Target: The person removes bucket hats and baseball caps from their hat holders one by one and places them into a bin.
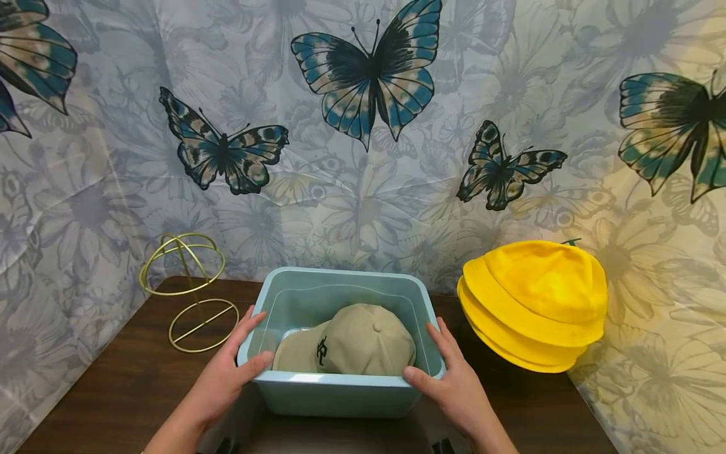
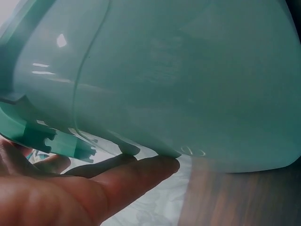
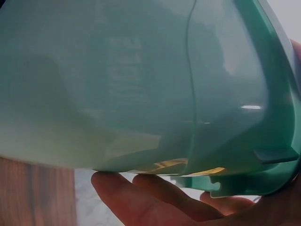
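Observation:
A light blue-green plastic bin (image 1: 340, 400) is in the middle of the head view, with a beige baseball cap (image 1: 371, 340) lying inside. The cap's brim points left and carries a dark embroidered mark. My left hand (image 1: 227, 375) grips the bin's left side, thumb over the front rim. On the opposite side my right hand (image 1: 456, 378) holds it the same way, its thumb at the front right corner. Both wrist views show the fingers (image 2: 136, 181) reaching under the rim along the outer wall, and the right fingertips (image 3: 110, 188) lie against the bin's side.
A gold wire hat stand (image 1: 200, 326) stands at the left of the dark wooden table (image 1: 113, 372). To the right is a stack of yellow brimmed hats (image 1: 539, 296), its support mostly hidden. Butterfly-printed cloth (image 1: 368, 214) hangs right behind the table.

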A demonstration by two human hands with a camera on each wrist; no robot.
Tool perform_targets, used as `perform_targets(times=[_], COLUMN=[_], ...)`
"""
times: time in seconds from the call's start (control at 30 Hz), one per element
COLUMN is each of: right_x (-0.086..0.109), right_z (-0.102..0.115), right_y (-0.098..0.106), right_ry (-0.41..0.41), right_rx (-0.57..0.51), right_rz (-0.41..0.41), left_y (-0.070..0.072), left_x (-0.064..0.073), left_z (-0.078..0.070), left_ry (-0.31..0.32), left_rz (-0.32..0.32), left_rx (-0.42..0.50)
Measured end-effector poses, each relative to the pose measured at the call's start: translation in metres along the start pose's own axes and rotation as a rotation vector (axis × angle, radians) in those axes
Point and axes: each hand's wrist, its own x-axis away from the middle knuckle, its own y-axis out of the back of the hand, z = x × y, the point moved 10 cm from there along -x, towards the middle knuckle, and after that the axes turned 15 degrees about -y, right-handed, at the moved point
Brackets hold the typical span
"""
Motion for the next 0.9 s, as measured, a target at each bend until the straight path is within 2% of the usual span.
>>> perform_targets(times=[0.3, 0.43, 0.53, 0.9], right_x=[0.006, 0.014, 0.021, 0.046], right_z=[-0.002, -0.006, -0.007, 0.011], right_y=[0.004, 0.016, 0.035, 0.116], right_ry=[0.039, 0.068, 0.093, 0.132], right_rx=[0.004, -0.052, -0.049, 0.111], right_rz=[0.007, 0.021, -0.007, -0.192], left_y=[-0.001, -0.002, -0.002, -0.001], left_x=[0.003, 0.003, 0.003, 0.003], left_z=[0.0, -0.001, -0.002, 0.001], left_ry=[-0.003, -0.003, -0.004, 0.013], left_rz=[0.002, 0.007, 0.007, -0.001], left_rx=[0.011, 0.025, 0.021, 0.012])
